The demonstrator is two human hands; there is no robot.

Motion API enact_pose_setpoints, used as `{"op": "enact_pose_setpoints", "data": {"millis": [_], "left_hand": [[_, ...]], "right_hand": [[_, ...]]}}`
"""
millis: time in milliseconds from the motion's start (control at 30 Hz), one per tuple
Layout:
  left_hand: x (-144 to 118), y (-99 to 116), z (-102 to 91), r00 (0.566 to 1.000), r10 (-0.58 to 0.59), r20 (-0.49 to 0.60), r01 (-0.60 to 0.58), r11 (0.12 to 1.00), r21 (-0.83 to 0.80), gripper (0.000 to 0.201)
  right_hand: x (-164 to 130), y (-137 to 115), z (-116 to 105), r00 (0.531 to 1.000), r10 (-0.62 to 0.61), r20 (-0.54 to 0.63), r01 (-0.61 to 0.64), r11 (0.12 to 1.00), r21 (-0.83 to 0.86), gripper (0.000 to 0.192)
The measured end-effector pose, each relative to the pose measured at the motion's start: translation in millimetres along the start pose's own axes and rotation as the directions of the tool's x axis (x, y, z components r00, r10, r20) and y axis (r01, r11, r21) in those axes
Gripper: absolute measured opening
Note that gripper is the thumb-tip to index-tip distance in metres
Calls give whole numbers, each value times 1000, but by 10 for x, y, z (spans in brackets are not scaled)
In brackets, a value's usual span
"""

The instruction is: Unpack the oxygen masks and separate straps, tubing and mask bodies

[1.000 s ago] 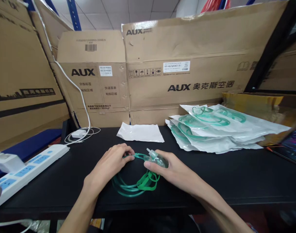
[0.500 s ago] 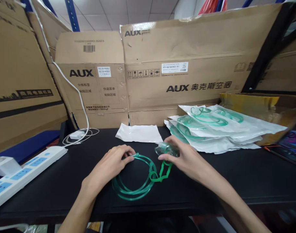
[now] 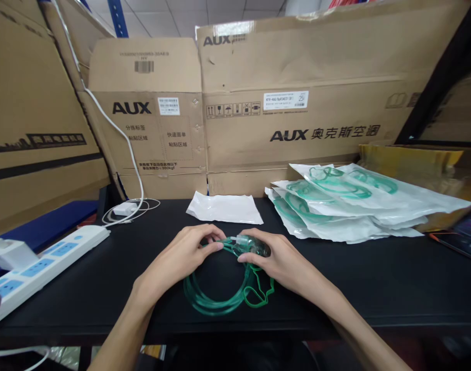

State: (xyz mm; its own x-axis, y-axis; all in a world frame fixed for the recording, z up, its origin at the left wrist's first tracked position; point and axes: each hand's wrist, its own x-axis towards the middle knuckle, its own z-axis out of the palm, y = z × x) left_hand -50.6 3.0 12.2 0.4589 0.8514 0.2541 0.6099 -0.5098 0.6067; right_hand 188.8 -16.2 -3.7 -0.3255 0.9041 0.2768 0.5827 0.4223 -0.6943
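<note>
Nearest edge: both forearms enter from bottom of view, over front edge of black tabletop.

L hand: palm down, fingers curled, thumb + index pinched on end of green tubing near centre of table. Other fingers loosely bent over the tubing, resting on or just above tabletop; cannot tell which.

R hand: fingers closed round clear oxygen mask, thumb side toward L hand. Mask's small white connector pokes out to the left, w/ tubing end meeting it just beside L fingertips. Whether tube is seated in connector: cannot tell.

Tubing: loose coil lying flat on tabletop below and between the two hands. Green strap loops out under R hand, touching coil's right side.

Left side, near: white power strip w/ blue sockets, angled along table edge; white plug block at its left end. Further back, white charger w/ coiled cable, cable running up over the cartons.

Mid-table, behind hands: flat white pouch, apart from hands.

Right, mid to far: stack of sealed pouches, fanned, overlapping, green tubing visible through clear faces. Just right of the stack, a phone w/ lit screen at the frame edge.

Back: brown cardboard cartons marked AUX stand upright along rear of table; yellow-brown open carton at right behind pouch stack.
</note>
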Motion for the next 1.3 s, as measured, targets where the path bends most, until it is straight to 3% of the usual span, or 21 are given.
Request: {"op": "enact_pose_setpoints", "data": {"millis": [167,433,733,867,1133,1300], "left_hand": [[-9,41,-14,1000,16,-9,-17,999,-41,13],[13,46,30,994,112,-16,-111,993,49,11],[30,93,32,992,97,-77,-95,995,33,19],[36,164,92,986,103,-132,-99,994,36,13],[28,265,214,962,139,-235,-112,986,122,18],[38,277,198,960,148,-239,-111,981,161,18]], "right_hand": [[-4,2,-1,1000,6,9,-6,1000,-11,40],[-53,8,28,999,-16,47,19,998,-64,37],[28,-60,-85,996,59,69,-70,985,155,38],[25,-75,-105,994,68,88,-85,975,205,38],[-29,-135,-122,994,104,27,-107,963,249,36],[-35,-108,-74,995,-23,-94,38,986,160,18]]}}
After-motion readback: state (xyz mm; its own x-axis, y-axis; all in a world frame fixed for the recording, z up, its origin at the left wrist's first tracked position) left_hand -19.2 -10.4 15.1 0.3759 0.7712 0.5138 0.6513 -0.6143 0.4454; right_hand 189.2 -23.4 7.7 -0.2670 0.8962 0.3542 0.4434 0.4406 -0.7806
